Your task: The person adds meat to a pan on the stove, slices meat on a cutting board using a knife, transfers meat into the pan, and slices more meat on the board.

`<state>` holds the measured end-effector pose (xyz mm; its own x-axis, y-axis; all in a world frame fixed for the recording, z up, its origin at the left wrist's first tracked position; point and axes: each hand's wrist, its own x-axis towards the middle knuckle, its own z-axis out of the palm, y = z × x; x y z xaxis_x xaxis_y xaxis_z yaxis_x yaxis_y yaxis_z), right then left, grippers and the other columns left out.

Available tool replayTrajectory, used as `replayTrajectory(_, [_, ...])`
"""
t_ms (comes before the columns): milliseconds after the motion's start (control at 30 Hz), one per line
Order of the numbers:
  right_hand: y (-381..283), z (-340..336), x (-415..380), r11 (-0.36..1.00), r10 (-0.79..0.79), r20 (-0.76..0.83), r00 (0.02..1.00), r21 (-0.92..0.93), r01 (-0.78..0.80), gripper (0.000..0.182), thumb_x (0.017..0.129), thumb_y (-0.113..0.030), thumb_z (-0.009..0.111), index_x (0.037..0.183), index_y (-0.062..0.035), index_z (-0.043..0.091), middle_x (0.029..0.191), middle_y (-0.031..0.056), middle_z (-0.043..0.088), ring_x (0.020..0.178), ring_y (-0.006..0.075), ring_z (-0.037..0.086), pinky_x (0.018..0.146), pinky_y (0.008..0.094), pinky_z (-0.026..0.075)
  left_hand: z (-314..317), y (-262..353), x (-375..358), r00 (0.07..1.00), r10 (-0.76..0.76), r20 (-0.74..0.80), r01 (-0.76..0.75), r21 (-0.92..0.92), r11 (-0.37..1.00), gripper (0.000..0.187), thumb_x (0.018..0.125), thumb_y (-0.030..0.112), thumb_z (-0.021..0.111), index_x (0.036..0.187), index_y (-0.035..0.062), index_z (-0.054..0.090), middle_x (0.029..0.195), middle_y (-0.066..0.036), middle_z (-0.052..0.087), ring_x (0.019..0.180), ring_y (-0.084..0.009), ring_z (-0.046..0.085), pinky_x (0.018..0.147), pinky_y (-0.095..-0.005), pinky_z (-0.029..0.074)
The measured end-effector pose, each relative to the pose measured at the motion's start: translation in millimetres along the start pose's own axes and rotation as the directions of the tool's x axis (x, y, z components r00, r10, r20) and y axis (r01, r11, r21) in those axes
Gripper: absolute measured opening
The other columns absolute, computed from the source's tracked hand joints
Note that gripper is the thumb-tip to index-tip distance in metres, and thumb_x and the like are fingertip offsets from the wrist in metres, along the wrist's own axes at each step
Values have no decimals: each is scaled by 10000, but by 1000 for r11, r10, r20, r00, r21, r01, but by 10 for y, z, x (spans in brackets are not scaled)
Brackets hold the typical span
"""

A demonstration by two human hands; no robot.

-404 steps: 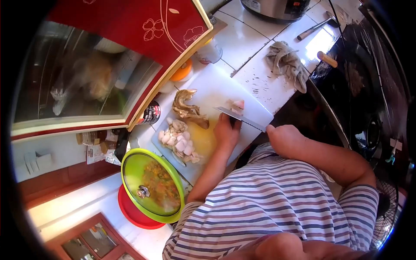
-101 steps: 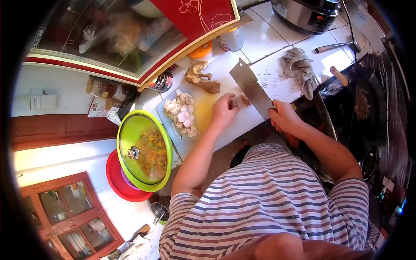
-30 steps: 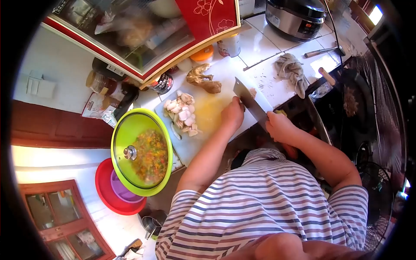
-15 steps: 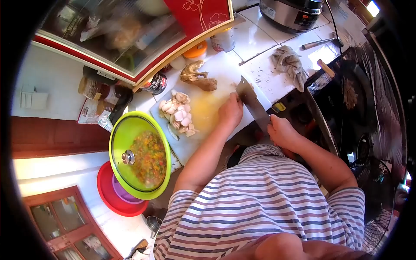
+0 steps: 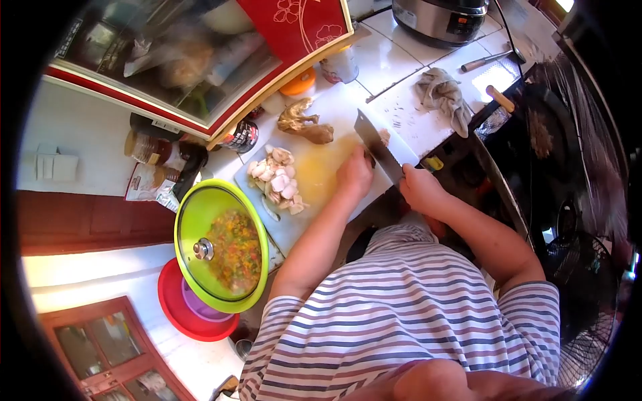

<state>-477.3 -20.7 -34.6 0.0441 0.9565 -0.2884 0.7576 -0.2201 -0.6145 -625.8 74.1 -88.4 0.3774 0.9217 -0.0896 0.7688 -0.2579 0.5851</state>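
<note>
My right hand point(image 5: 421, 190) is wrapped round the handle end of a cleaver point(image 5: 376, 142), whose broad blade slants over the right part of the white cutting board point(image 5: 321, 160). Close against the blade's left side, my left hand point(image 5: 354, 175) rests on the board with its fingers curled. Whatever sits under those fingers is mostly hidden; only a dark bit shows. A small brownish piece point(image 5: 384, 137) lies just beyond the blade. Pale cut chunks point(image 5: 277, 177) are heaped on the board's left side, and a brown piece of cooked meat point(image 5: 304, 122) lies at its far edge.
A green bowl point(image 5: 262, 257) under a glass lid point(image 5: 200, 217) holds mixed chopped food, left of the board. Red and purple basins point(image 5: 177, 314) are below it. A grey cloth point(image 5: 443, 97), a rice cooker point(image 5: 438, 20) and a red-framed cabinet point(image 5: 294, 27) stand around the counter.
My right hand and the cleaver have moved up and left, bringing the blade further over the board and closer to my left hand. The brownish piece beyond the blade shows more clearly.
</note>
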Motion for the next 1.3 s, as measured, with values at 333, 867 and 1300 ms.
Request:
replayTrajectory(333, [-247, -390, -296, 996, 81, 159, 984, -49, -74, 167, 843, -148, 474, 851, 18, 460, 711, 234, 569, 718, 424, 562, 647, 488, 451, -33, 36, -15, 1000, 17, 16, -18, 41, 999, 202, 866, 179, 395, 971, 15, 447, 835, -232, 603, 789, -421, 569, 685, -512, 434])
replayTrajectory(867, [-244, 249, 673, 992, -22, -80, 997, -124, 12, 150, 810, -125, 480, 847, 15, 518, 780, 240, 608, 764, 402, 595, 677, 460, 474, -64, -2, -44, 999, 29, 44, -30, 12, 999, 196, 863, 161, 402, 980, 21, 474, 883, -233, 604, 839, -422, 566, 723, -499, 438])
replayTrajectory(1300, [-208, -330, -117, 999, 3, 117, 993, -35, 2, 170, 833, -140, 488, 814, 28, 478, 671, 250, 570, 665, 430, 570, 611, 470, 461, 5, 34, -15, 999, 33, -2, -33, -26, 999, 185, 857, 139, 402, 976, 5, 448, 825, -219, 613, 791, -393, 586, 684, -478, 446])
